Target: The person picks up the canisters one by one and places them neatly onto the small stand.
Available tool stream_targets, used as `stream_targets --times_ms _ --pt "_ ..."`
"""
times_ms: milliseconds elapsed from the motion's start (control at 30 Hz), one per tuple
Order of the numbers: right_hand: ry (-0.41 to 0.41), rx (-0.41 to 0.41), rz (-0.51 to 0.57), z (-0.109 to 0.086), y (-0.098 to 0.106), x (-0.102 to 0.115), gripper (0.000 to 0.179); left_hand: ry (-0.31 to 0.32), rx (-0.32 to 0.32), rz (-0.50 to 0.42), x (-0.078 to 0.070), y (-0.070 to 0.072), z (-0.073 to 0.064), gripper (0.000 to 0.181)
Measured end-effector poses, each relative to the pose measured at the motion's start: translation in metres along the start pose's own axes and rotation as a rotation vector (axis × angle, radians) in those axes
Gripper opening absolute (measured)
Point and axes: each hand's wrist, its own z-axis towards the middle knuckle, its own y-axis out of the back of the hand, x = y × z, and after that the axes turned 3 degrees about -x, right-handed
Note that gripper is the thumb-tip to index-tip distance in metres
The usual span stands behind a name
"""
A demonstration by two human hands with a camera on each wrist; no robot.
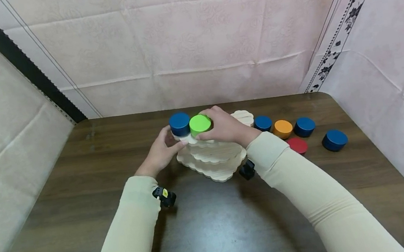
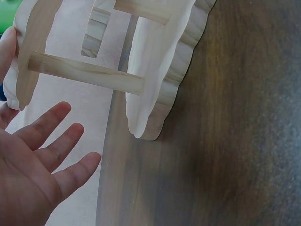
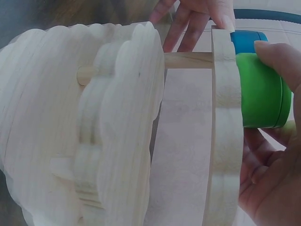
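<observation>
A tiered wooden stand (image 1: pixel 216 164) with scalloped shelves joined by round dowels (image 2: pixel 87 74) stands near the table's back. On its top shelf (image 3: pixel 225 136) sit a blue round tin (image 1: pixel 179 124) and, close beside it, a lidded green round tin (image 1: pixel 200 124). My right hand (image 1: pixel 227 127) grips the green tin from the right, thumb at the front and fingers behind. At the left end of the top shelf, my left hand (image 1: pixel 161 151) pinches the edge with thumb and forefinger next to the blue tin; its other fingers (image 2: pixel 70 174) spread loosely below.
Right of the stand are several more round tins: blue (image 1: pixel 263 123), orange (image 1: pixel 283 128) and red (image 1: pixel 298 145), with another blue tin (image 1: pixel 335 140) farthest right. Pale cloth walls (image 1: pixel 177 52) enclose the wooden table (image 1: pixel 80 193) at the back and sides.
</observation>
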Motion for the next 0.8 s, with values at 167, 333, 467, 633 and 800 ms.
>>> stream_targets --times_ms 167,333,467,633,800 --pt "0.004 0.005 0.0 -0.001 -0.001 -0.001 0.066 0.007 -0.001 -0.005 0.002 -0.001 0.001 0.079" --pt "0.002 0.001 -0.007 -0.002 -0.001 0.0 0.066 0.003 -0.006 -0.005 0.003 -0.001 0.001 0.079" --pt "-0.009 -0.005 0.008 -0.006 0.0 -0.001 0.076 0.009 -0.004 -0.009 0.003 -0.001 0.0 0.08" --pt "-0.009 -0.068 0.029 -0.017 0.008 -0.004 0.085 0.0 -0.005 -0.008 0.003 -0.001 0.001 0.08" --pt "0.051 -0.153 -0.021 -0.034 0.017 -0.01 0.082 -0.007 -0.009 -0.004 0.003 -0.002 0.002 0.079"
